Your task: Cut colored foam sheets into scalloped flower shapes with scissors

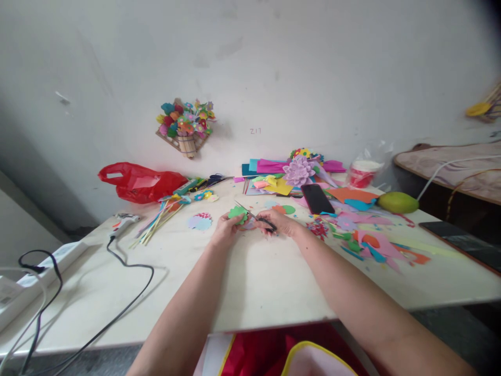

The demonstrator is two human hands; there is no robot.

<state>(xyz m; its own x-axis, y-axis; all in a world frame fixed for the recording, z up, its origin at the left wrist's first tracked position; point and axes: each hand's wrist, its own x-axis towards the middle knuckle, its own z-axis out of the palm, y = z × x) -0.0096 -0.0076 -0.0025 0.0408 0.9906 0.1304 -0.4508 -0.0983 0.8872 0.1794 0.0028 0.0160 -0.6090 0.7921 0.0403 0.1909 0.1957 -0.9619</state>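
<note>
Near the middle of the table, my left hand (227,225) pinches a green scallop-edged felt piece (237,213). My right hand (279,221) is closed on dark-handled scissors (266,224), whose blades point left and lie against the edge of the green piece. Whether the blades are apart is too small to tell. Left of my hands lies a scalloped pale blue and lilac piece (199,221) with red bits on it. Just beyond my right hand are orange and green round pieces (287,209). Small scraps lie under and around my fingers.
Left are a glue gun (126,223) with its cord, a power strip (58,263), thin sticks (154,224) and a red plastic bag (141,181). Right are a phone (317,199), felt scraps (376,243), a green-yellow fruit (398,202) and a dark tablet-like device (462,243). Stacked felt sheets (270,167) lie behind.
</note>
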